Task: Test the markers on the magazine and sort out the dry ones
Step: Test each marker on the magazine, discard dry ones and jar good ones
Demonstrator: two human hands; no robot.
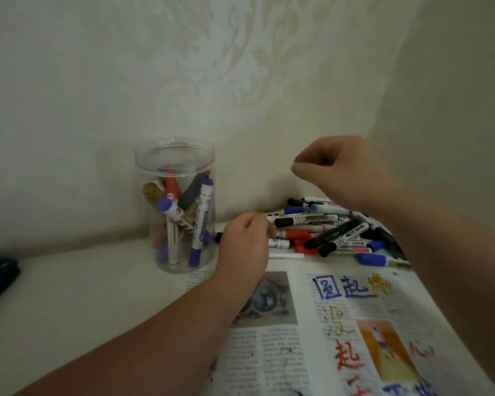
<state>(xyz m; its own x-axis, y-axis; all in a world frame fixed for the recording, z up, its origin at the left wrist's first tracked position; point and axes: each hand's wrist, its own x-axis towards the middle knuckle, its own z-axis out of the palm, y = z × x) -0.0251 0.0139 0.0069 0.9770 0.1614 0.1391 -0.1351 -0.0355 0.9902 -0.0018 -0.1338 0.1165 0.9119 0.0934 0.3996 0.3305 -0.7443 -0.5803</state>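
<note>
Left hand point(246, 238) around crosswise marker point(219, 237)

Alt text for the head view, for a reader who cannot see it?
A person's left hand rests at a pile of markers lying along the far edge of a scribbled-on magazine, while the right hand hovers above it. A clear jar of markers stands to the left.

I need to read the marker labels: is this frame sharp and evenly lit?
Head view: dim, flat light, soft shadows; right hand blurred, left hand sharper; marker pile labels soft, mostly unreadable; faint glare on the jar rim; wide-angle lens bows the magazine edge.
</note>
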